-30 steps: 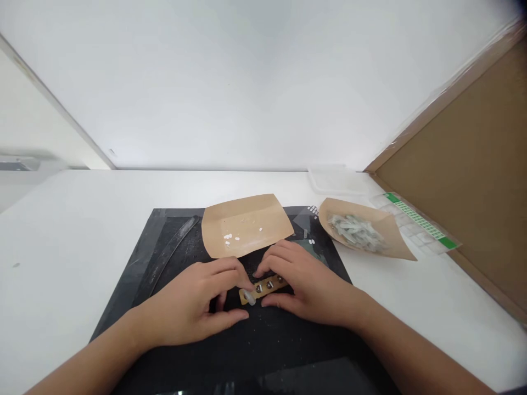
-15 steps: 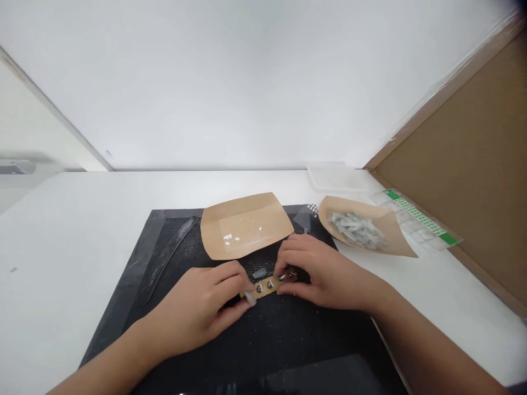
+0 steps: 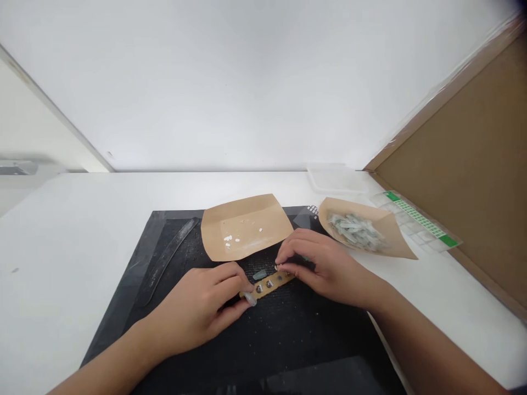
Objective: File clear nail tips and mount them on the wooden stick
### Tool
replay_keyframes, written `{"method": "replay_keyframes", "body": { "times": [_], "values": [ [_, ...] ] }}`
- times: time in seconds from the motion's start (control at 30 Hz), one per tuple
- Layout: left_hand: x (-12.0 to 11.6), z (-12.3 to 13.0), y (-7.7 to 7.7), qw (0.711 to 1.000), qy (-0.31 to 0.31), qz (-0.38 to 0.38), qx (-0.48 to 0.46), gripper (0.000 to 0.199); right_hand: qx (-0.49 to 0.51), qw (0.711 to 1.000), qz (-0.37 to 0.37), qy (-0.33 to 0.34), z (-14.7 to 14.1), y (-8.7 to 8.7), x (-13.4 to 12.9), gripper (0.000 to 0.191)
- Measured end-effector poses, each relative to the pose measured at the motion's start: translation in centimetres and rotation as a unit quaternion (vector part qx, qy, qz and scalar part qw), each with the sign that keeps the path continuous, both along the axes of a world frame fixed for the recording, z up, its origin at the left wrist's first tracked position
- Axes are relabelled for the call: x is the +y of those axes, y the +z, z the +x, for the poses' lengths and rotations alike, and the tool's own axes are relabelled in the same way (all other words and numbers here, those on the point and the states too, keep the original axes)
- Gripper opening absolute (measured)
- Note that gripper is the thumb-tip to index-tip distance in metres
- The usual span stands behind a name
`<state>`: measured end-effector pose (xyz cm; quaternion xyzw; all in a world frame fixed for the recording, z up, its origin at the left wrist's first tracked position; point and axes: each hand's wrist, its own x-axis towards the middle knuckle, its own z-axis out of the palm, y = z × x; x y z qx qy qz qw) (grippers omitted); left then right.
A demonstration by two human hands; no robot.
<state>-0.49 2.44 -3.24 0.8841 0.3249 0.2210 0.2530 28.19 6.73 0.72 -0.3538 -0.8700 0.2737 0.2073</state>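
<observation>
My left hand (image 3: 209, 299) is closed, thumb and fingers pinching the left end of a narrow yellow-brown strip (image 3: 263, 290) that lies tilted on a black mat. Round dark spots run along the strip, two of them bearing white marks, and one further right looks blue-grey. A translucent pale piece (image 3: 249, 299) shows at my left thumb tip. Just above the strip, my right hand (image 3: 317, 266) is closed, its fingertips pinching a tiny pale piece (image 3: 278, 267) too small to name. Part of the strip's right end is hidden behind my right hand. A greenish translucent sliver (image 3: 259, 275) lies beside the strip.
Behind my hands stands a brown paper tray (image 3: 247, 227) with several white flakes. Another paper tray (image 3: 399, 236) at right holds many translucent slivers. A curved dark file-like strip (image 3: 168, 260) lies left on the black mat (image 3: 263, 345). A green-and-clear plastic sheet (image 3: 422, 218) leans near the cardboard wall.
My right hand has come up off the strip with a tiny piece between its fingertips. The spot where it was now shows blue-grey. My left hand has stayed put.
</observation>
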Motion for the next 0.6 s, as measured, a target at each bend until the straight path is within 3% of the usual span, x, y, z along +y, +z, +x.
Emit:
{"method": "replay_keyframes", "body": {
  "times": [0.13, 0.27, 0.4, 0.6],
  "values": [
    [-0.1, -0.1, 0.0, 1.000, -0.003, 0.019, 0.007, 0.018, 0.041, 0.998, -0.017, -0.045, -0.2, 0.3, -0.3, 0.010],
    [-0.4, -0.2, 0.4, 0.998, 0.006, 0.049, -0.037, 0.035, 0.106, 0.987, -0.114, -0.043, -1.2, 0.1, -1.4, 0.013],
    [-1.1, 0.0, 0.7, 0.988, 0.029, 0.020, -0.152, 0.046, 0.216, 0.939, -0.266, -0.017, -2.6, -0.5, -2.8, 0.046],
    [-1.4, 0.7, 1.1, 0.976, -0.018, -0.028, -0.215, 0.045, 0.305, 0.866, -0.396, 0.030, -3.4, -1.0, -3.9, 0.050]
  ]
}}
